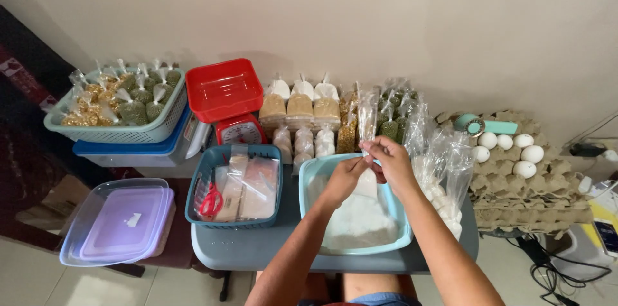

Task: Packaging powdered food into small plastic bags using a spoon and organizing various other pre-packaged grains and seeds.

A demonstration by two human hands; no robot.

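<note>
here, largest thing first.
table (257, 251): grey, carrying the work; its front edge and legs are mostly cut off.
light blue basin (311, 180): holds a white powder, likely flour or sugar, kind not readable; keep the bag over it so spills drop back in.
teal basket (205, 171): red scissors (210, 203) and flat plastic bags lie inside; contents beneath are hidden.
clear plastic bag (367, 151): hangs upright above the basin, its lower part holding white powder; its neck runs up between the fingers; how full it is can't be told.
right hand (394, 163): closed on the bag's neck; a firm pinch well above the fill would serve best.
left hand (344, 178): fingers pinch the same neck just below; thumb hidden.
packed bags (300, 108): behind, grains hard to name.
</note>
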